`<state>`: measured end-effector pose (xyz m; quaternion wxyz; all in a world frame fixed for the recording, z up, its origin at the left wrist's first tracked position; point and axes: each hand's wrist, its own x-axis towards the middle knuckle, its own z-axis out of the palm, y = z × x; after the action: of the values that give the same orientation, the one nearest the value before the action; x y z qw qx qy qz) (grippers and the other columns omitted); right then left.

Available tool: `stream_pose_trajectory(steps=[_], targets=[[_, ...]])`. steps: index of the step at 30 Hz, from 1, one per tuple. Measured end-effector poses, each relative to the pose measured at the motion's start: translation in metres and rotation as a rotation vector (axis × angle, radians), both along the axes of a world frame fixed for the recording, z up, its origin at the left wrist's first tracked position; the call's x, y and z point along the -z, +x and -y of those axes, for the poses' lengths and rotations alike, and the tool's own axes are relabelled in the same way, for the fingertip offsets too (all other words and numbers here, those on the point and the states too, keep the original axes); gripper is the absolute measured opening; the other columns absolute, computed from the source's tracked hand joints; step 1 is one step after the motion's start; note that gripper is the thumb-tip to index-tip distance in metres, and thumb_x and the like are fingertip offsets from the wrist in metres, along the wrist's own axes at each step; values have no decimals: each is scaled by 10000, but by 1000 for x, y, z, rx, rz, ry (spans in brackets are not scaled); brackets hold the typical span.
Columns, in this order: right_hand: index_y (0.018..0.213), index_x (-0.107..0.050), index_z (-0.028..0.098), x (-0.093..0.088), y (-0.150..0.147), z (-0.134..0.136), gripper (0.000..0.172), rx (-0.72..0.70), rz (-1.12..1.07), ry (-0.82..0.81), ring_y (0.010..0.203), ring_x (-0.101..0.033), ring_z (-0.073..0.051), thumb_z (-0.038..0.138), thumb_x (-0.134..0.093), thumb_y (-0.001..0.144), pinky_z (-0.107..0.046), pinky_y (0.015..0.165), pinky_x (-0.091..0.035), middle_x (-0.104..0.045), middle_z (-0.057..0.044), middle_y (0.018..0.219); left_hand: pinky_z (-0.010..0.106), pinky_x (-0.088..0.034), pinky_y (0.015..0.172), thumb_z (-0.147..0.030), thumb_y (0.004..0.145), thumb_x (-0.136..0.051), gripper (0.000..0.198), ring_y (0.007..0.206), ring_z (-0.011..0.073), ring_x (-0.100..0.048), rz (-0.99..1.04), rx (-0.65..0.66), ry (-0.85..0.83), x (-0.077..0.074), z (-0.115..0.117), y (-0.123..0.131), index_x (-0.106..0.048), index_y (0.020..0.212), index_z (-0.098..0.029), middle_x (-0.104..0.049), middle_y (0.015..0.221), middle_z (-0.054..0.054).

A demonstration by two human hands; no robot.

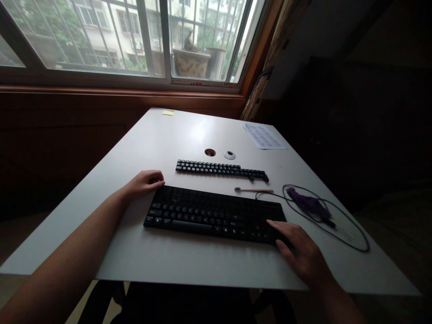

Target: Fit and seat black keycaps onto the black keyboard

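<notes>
Head-cam view down at a white rectangular desk [189,270] by a barred window [135,42]. Much is hard to make out: the room at R is near black, both forearms run off the bottom of the pic, & the upper rows and R section of the long black plastic keyboard [192,218] are too dark to read key by key. The keyboard lies flat on the near half of the desk, btwn the hands; its near R corner is hidden under the R hand [300,240]. That hand comes in low from bottom R, palm down, fingers extended together over the keyboard's R end, thumb apart at the near edge; can't tell if it grips or just rests. The L hand [145,181], arm reaching in from bottom L, is loosely curled at the far L corner, fingertips partly hidden; can't tell if it's gripping. Just beyond the keyboard: rows of black keycaps [219,169] & a slim light-handled brush [254,190]. To the R, a looped black cable [357,227] lies around a crumpled purple cloth [308,202], which hides part of it. Far R: a white printed sheet [265,136], text illegible.
</notes>
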<state>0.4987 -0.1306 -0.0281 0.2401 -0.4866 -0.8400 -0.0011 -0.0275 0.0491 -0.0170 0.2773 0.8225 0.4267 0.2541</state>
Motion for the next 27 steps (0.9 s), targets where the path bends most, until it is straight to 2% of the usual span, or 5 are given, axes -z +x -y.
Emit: stream_pose_trajectory(steps=[6, 11, 14, 17, 27], targets=[[1365, -537, 287, -12, -8, -25, 427, 38, -75, 112, 1159, -592, -280, 208, -550, 946, -488, 1007, -486, -636, -91, 1247, 272, -432, 673, -430, 924, -583, 295, 729, 171, -564, -4, 21, -4, 1, -1, -1, -649, 857, -151, -629, 793, 32], [1347, -518, 280, -33, -14, -88, 380, 173, -89, 83, 1102, -619, -269, 258, -507, 967, -481, 1021, -472, -690, -62, 1185, 267, -432, 668, -444, 927, -585, 304, 726, 168, -563, -6, 21, -11, 0, -1, -1, -640, 856, -154, -624, 794, 29], [1269, -558, 268, -30, -13, -129, 327, 187, -39, 41, 1082, -627, -279, 267, -502, 947, -495, 1000, -490, -681, -69, 1220, 266, -435, 674, -447, 930, -583, 306, 729, 167, -564, -6, 19, -6, 0, -1, -1, -640, 858, -155, -625, 797, 26], [1301, -529, 255, -18, -11, -155, 379, 170, 15, 24, 1124, -611, -290, 235, -499, 924, -502, 1025, -482, -677, -76, 1247, 262, -438, 670, -449, 930, -583, 308, 725, 167, -565, -1, 18, -7, 1, -1, -2, -641, 855, -155, -625, 791, 25], [1344, -529, 269, -7, -12, -162, 451, 113, 21, 57, 1140, -605, -306, 220, -519, 896, -544, 1022, -482, -704, -65, 1232, 263, -448, 665, -451, 929, -578, 309, 717, 169, -563, 8, 22, -16, 1, -1, -1, -638, 853, -157, -625, 786, 29]])
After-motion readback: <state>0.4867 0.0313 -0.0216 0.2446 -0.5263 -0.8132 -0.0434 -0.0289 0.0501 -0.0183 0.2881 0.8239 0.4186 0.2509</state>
